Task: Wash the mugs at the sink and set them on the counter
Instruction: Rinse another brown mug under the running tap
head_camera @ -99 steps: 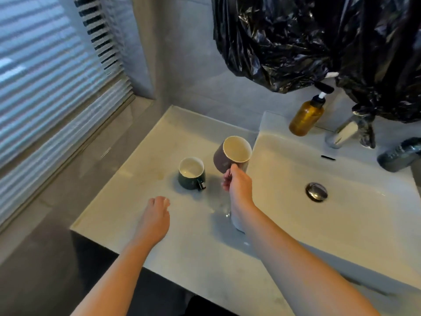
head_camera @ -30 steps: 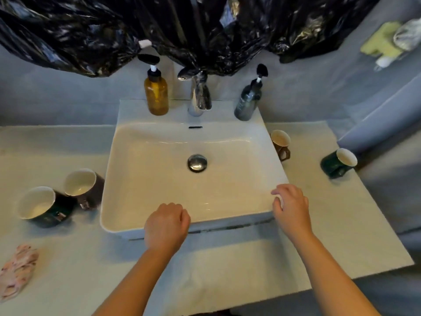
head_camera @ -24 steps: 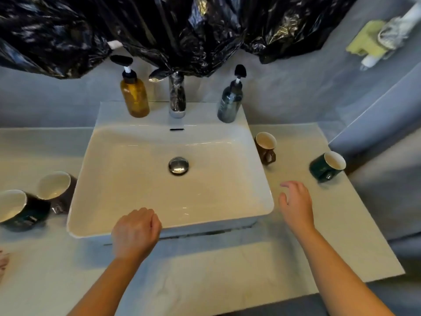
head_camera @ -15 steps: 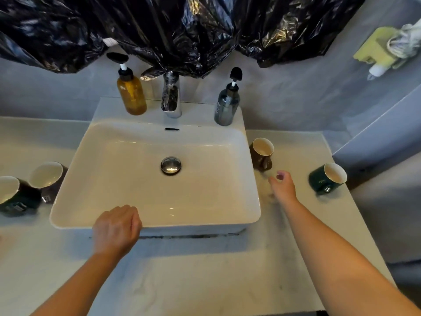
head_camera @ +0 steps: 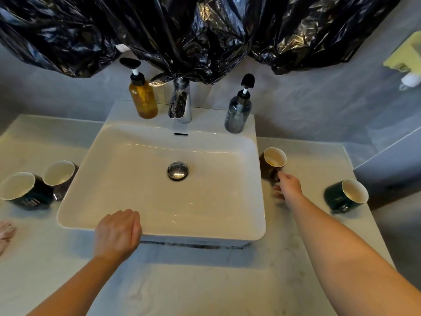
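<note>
A brown mug (head_camera: 272,161) with a cream inside stands upright on the counter (head_camera: 205,286), just right of the white sink (head_camera: 205,236). My right hand (head_camera: 287,186) reaches to it, fingertips touching its handle side, fingers apart and blurred. A dark green mug (head_camera: 345,195) stands further right. Left of the sink stand a purple-brown mug (head_camera: 59,174) and another dark green mug (head_camera: 21,190). My left hand (head_camera: 117,231) rests on the sink's front rim, fingers curled, holding nothing.
A chrome faucet (head_camera: 181,103) stands behind the basin, between an amber pump bottle (head_camera: 143,99) and a grey pump bottle (head_camera: 238,113). Black plastic sheeting (head_camera: 205,30) hangs low over the faucet. A pink cloth (head_camera: 5,233) lies at the left edge.
My right hand moved from the sink's front right corner forward to the brown mug and now touches it. My left hand stayed on the front rim. Earlier I set the purple-brown mug down at the left.
</note>
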Tool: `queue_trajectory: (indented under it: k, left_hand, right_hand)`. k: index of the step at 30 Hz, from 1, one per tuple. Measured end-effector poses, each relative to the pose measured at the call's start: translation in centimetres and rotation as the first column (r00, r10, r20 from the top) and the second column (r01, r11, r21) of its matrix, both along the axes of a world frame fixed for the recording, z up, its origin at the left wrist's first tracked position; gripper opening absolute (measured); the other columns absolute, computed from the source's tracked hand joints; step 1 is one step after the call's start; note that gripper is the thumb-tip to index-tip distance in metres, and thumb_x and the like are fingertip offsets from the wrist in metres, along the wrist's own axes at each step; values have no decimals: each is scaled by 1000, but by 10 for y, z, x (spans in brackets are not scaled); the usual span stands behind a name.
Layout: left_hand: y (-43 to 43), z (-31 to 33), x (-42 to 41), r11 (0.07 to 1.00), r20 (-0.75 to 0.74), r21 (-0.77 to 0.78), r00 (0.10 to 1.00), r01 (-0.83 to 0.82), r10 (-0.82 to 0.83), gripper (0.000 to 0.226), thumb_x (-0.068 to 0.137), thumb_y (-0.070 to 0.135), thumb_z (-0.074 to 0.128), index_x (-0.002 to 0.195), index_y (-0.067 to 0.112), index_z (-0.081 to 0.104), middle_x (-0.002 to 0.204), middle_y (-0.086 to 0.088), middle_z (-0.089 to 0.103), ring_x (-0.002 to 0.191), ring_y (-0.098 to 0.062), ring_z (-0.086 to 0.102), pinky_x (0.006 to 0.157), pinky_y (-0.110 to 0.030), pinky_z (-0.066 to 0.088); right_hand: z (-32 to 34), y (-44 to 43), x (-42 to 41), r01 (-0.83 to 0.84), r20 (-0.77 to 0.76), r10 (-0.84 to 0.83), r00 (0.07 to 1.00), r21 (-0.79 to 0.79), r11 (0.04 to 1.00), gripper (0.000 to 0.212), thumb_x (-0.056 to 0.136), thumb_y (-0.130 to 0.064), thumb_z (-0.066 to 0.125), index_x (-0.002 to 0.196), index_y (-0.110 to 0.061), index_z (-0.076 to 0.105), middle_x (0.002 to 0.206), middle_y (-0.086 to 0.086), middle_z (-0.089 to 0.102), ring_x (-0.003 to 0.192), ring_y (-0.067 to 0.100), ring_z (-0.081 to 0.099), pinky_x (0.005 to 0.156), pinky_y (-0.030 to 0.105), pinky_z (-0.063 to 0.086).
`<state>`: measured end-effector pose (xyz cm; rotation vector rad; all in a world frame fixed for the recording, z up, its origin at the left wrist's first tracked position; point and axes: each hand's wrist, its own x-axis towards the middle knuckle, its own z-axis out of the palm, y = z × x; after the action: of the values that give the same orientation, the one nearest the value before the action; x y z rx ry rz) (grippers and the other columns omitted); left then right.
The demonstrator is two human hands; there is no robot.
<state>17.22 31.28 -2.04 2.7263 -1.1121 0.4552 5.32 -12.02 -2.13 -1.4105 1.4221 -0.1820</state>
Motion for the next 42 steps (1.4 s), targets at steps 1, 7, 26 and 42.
queue_trajectory:
  k: [1, 7, 26, 42]
  left_hand:
    - [0, 0, 0, 1000, -1, 1, 1000, 0, 0, 36, 86, 18, 33, 55, 9, 50, 51, -8, 43, 41, -28, 41, 46, -31, 28]
    - [2, -2, 1, 1000, -13, 15, 1000, 7, -7, 38, 88, 18, 32, 56, 10, 50, 50, -8, 42, 41, -27, 40, 48, -29, 25]
    - [5, 1, 2, 997, -68, -46, 996, 58, -61, 36, 88, 18, 31, 56, 13, 46, 50, -4, 37, 43, -21, 30, 46, -31, 23]
    - [-37, 101, 65, 861, -954, -265, -13, -434, -301, 27, 98, 34, 49, 115, 18, 62, 110, -4, 70, 100, -21, 67, 86, -41, 54]
  right_hand:
    - [0, -1, 2, -6, 4, 6, 1000, 4, 1000, 23, 102, -37, 43, 110, -18, 54, 93, 6, 61, 85, 25, 62, 81, 42, 56]
    - [3, -1, 17, 55, 43, -62, 997, 158, 986, 29, 103, -31, 42, 89, -12, 60, 89, 6, 63, 70, 19, 60, 60, 32, 53]
    - [69, 36, -9, 10, 203, 31, 979, -201, 980, 32, 99, -23, 40, 69, -12, 44, 68, 6, 46, 69, 21, 44, 68, 32, 38]
    - [97, 216, 28, -402, 172, 504, 846, -414, 816, 25, 88, -23, 70, 68, -21, 55, 63, -12, 51, 57, 0, 46, 57, 14, 37]
